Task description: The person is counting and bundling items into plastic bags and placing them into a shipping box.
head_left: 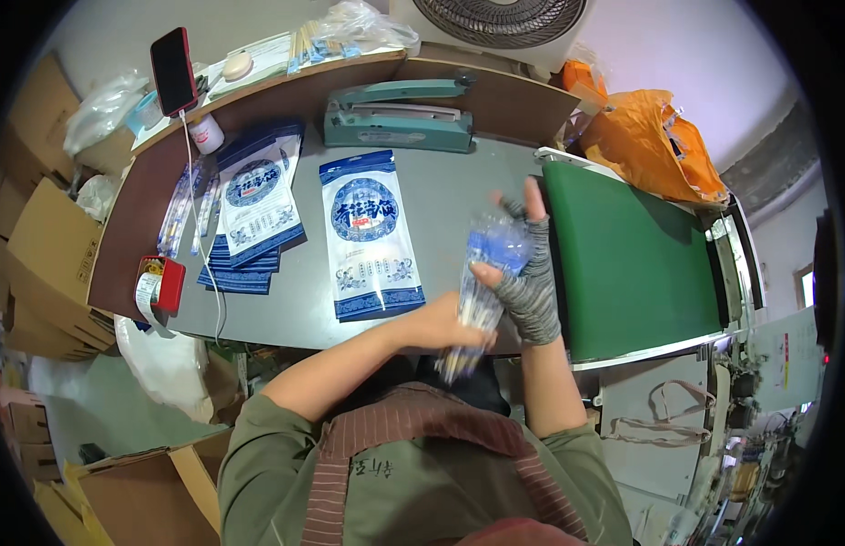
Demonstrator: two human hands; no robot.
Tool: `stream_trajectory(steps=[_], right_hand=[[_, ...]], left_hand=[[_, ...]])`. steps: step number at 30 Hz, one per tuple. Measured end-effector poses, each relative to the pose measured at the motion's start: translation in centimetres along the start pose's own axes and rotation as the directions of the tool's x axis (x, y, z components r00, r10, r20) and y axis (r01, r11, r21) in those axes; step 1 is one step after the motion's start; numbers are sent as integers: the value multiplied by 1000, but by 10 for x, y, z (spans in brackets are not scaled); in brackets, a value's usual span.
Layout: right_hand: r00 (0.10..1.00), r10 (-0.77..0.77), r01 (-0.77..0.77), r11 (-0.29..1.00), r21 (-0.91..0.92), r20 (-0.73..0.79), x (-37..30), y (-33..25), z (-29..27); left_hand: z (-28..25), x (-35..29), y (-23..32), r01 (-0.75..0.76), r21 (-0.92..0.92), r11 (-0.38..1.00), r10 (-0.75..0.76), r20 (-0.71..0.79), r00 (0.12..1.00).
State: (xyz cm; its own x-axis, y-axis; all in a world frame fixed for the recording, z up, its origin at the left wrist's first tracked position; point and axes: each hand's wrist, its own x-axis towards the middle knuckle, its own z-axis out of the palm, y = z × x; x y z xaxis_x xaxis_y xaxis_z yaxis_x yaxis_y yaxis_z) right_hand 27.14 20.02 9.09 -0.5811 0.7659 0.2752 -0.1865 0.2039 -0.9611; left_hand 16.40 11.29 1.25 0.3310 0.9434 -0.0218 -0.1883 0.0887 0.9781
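Note:
A bundle of thin sticks in clear and blue wrappers, apparently wrapped chopsticks point(482, 305), slants above the table's front edge. My left hand point(445, 323) is closed around its lower part. Against its upper blue end rests my right hand point(530, 273), in a grey striped fingerless glove, with fingers stretched out and the thumb across the wrappers. Motion slightly blurs the bundle and the right fingertips. To the left, one flat blue-and-white printed pouch point(372, 237) lies on the grey table point(304, 314).
A stack of similar pouches point(259, 196) and more wrapped sticks point(177, 214) lie at left, near a red tape dispenser point(171, 287). Behind stands a green heat sealer point(400, 118). A green-topped conveyor point(632, 259) borders the right, with an orange bag point(654, 146) beyond. A phone point(174, 73) trails a white cable.

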Motion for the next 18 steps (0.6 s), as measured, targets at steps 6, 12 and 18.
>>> stream_trajectory(steps=[6,12,18], right_hand=[[803,287,-354,935,29,523,-10,41,-4],[809,477,-572,775,269,344,-39,72,26],[884,403,-462,834,303,237,-46,54,56]], left_hand=[[25,-52,-16,120,-487,865,-98,70,993],[-3,-100,-14,51,-325,944,-91,-110,990],[25,-90,-10,76,-177,981,-135,-351,926]])
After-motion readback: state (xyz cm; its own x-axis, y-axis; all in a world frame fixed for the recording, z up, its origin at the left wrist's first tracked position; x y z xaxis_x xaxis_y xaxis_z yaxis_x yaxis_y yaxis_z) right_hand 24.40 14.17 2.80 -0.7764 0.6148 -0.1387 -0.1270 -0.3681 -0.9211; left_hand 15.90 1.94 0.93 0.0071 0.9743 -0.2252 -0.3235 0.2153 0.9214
